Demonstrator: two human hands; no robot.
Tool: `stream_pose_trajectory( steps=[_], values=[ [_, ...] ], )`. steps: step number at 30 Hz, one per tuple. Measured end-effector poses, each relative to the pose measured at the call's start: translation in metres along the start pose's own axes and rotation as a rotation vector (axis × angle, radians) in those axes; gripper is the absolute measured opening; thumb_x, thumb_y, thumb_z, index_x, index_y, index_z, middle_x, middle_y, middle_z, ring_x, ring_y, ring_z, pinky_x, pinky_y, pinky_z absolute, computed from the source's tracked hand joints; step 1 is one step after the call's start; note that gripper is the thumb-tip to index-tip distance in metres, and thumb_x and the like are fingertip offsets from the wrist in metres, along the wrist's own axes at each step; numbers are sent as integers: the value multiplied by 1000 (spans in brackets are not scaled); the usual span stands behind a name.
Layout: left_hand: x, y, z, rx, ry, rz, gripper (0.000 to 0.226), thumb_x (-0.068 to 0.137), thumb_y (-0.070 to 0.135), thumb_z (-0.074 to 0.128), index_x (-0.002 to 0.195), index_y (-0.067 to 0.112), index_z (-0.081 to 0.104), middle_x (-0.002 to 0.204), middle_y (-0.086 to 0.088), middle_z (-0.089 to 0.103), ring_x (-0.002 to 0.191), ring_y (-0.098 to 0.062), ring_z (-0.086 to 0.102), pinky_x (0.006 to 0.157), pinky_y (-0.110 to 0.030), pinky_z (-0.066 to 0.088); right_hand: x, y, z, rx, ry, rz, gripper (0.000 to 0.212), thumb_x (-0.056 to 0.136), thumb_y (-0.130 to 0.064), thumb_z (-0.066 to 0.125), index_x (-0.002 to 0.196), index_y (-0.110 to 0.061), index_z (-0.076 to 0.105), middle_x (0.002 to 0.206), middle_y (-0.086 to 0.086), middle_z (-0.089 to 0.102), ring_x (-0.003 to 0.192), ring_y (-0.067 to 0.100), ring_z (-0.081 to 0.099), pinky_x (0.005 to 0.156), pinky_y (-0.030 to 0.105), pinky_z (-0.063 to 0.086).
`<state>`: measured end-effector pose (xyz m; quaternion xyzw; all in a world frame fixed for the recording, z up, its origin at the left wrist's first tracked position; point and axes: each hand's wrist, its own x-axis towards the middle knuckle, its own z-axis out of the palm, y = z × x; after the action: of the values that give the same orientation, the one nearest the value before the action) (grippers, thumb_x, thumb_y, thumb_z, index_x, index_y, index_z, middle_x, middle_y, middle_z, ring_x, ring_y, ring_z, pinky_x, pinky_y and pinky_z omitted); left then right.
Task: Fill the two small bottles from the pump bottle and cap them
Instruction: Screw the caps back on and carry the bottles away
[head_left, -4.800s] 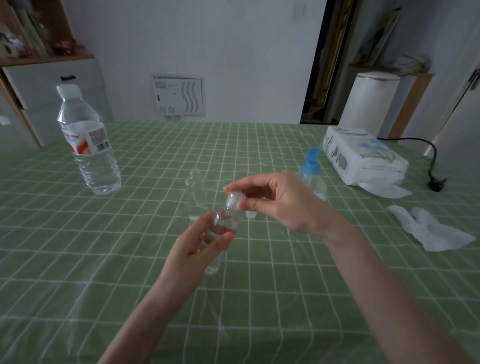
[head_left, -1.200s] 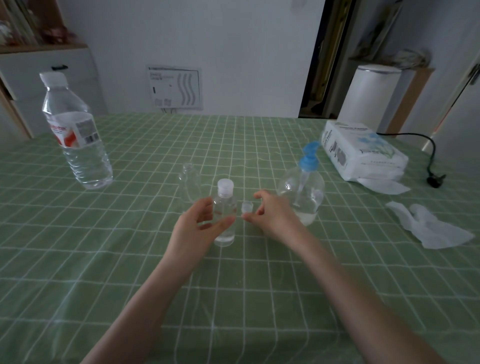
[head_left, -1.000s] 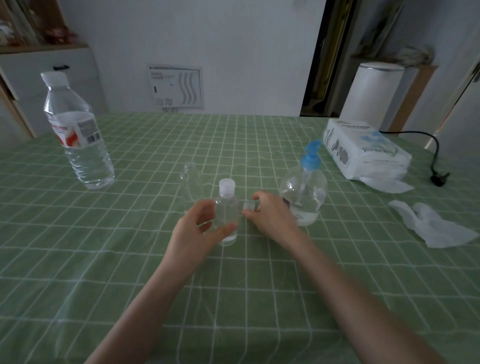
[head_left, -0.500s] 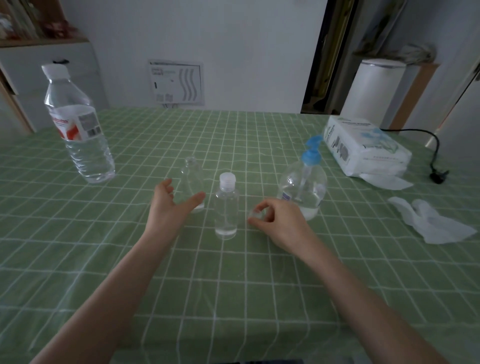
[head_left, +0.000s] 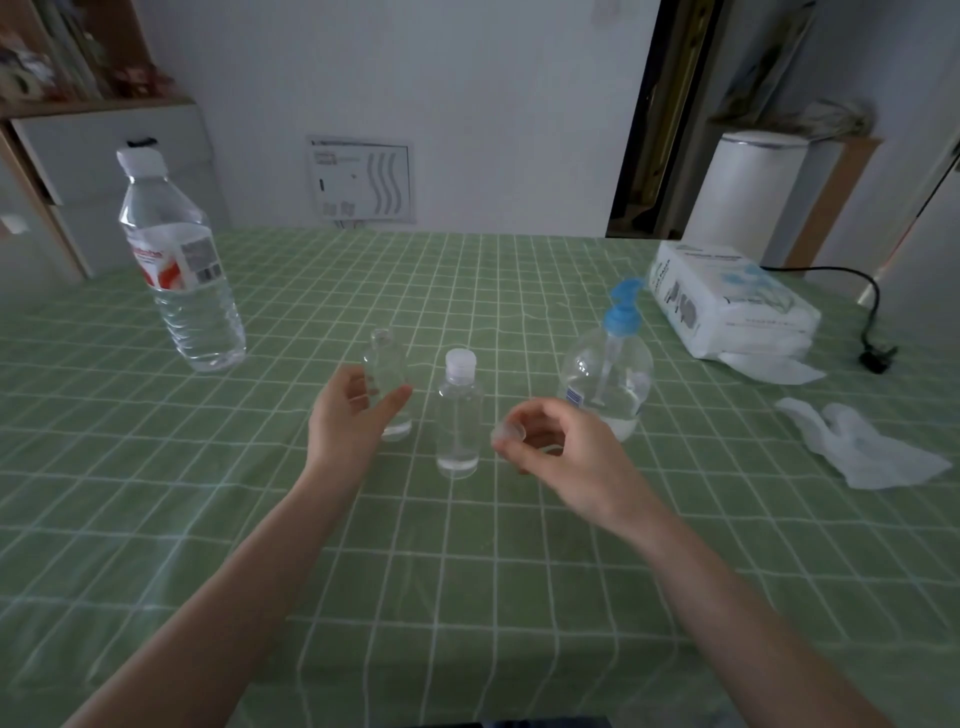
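Note:
Two small clear bottles stand upright mid-table. The capped small bottle (head_left: 458, 415) wears a white cap and stands free between my hands. The uncapped small bottle (head_left: 387, 374) is to its left, and my left hand (head_left: 349, 421) curls around its lower part, thumb in front. Just right of the capped bottle, my right hand (head_left: 558, 452) pinches a small clear cap (head_left: 506, 435) between thumb and fingertips. The pump bottle (head_left: 609, 379), clear with a blue pump head, stands behind my right hand.
A large water bottle (head_left: 179, 275) stands at the far left. A white tissue pack (head_left: 727, 301) lies at the far right, with a crumpled tissue (head_left: 862, 447) and a black cable (head_left: 872, 312) near it. A green checked cloth (head_left: 467, 571) covers the table.
My left hand let go of the capped bottle and moved left to the uncapped one. My right hand picked the small cap off the table and lifted it slightly.

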<state>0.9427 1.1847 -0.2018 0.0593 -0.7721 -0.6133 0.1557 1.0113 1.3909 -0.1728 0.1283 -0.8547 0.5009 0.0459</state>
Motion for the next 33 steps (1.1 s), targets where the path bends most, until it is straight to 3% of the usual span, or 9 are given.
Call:
stream_pose_trajectory(
  steps=[7, 11, 15, 20, 24, 28, 33],
  values=[
    [-51, 20, -21, -39, -122, 52, 39, 69, 31, 76, 101, 18, 60, 96, 4, 69, 89, -14, 66, 74, -29, 51, -3, -19, -2, 109, 3, -84, 22, 85, -17, 70, 103, -28, 65, 91, -12, 71, 84, 0, 67, 77, 13, 53],
    [-84, 36, -28, -56, -230, 83, 38, 60, 44, 71, 92, 26, 63, 89, 8, 72, 79, -2, 67, 68, -19, 48, -3, -29, -1, 110, -4, -107, 31, 84, -22, 70, 112, -30, 60, 89, -8, 69, 79, 3, 67, 78, 19, 55],
    [-107, 34, -32, -145, -299, 67, 42, 55, 45, 73, 91, 25, 65, 92, 3, 73, 82, -11, 69, 70, -26, 52, -6, -35, -1, 151, 25, -115, 23, 84, -21, 71, 103, -22, 58, 96, -3, 68, 88, 9, 66, 83, 29, 57],
    [-117, 29, -34, -194, -344, 54, 43, 53, 45, 75, 91, 26, 67, 89, -1, 73, 80, -16, 70, 64, -21, 53, -11, -46, 0, 154, -88, -190, 29, 88, -15, 65, 106, -37, 62, 96, -11, 66, 91, 4, 64, 85, 29, 57],
    [-116, 29, -36, -170, -359, 59, 42, 55, 43, 74, 92, 25, 67, 86, -3, 73, 81, -17, 69, 69, -29, 53, -12, -50, 0, 186, -95, -201, 30, 86, -12, 68, 107, -31, 60, 99, 2, 66, 92, 7, 64, 86, 31, 56],
    [-116, 28, -37, -172, -363, 60, 46, 56, 43, 73, 97, 24, 67, 83, -6, 72, 79, -21, 70, 73, -39, 57, -10, -55, -4, 245, -81, -204, 25, 82, -10, 71, 100, -25, 61, 102, 5, 67, 92, 4, 64, 86, 23, 54],
    [-115, 28, -33, -213, -362, 41, 41, 55, 43, 74, 94, 32, 68, 74, -3, 69, 70, -22, 69, 65, -29, 54, -7, -62, -8, 201, -124, -242, 30, 84, -7, 68, 102, -31, 66, 106, -4, 71, 99, 8, 68, 88, 18, 52]
  ],
)
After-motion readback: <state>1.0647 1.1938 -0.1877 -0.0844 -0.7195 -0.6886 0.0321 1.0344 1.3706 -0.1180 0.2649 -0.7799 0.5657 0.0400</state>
